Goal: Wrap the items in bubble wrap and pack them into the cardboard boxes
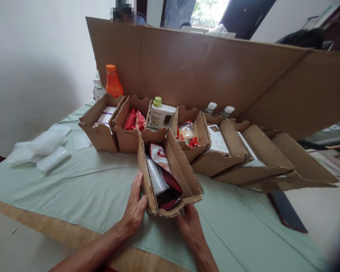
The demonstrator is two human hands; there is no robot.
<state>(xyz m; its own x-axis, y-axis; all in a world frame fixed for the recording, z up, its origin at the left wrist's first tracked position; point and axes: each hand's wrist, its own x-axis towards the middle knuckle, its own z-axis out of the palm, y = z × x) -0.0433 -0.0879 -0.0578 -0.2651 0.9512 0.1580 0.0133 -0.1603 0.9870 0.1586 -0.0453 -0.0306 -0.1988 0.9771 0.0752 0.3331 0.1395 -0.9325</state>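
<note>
A cardboard box (pixel 187 173) is held tilted in front of the row of boxes. Inside lie a red and white packet (pixel 160 155), a bubble-wrapped item (pixel 156 176) and a dark red pouch (pixel 172 189). My left hand (pixel 134 207) presses on the box's left side, with its thumb near the front corner. Under the front edge, my right hand (pixel 188 223) supports the box, its fingertips hidden beneath it. Behind the held box, a white bottle with a green cap (pixel 162 114) stands between a box of red packets (pixel 128 139) and another box (pixel 201 130).
Bubble-wrap pieces (pixel 49 145) lie at the left on the green cloth (pixel 102 189). More boxes (pixel 240 168) lean in a row to the right. An orange bottle (pixel 113 83) stands at the back left, before a tall cardboard panel (pixel 192 68). A person is behind the panel.
</note>
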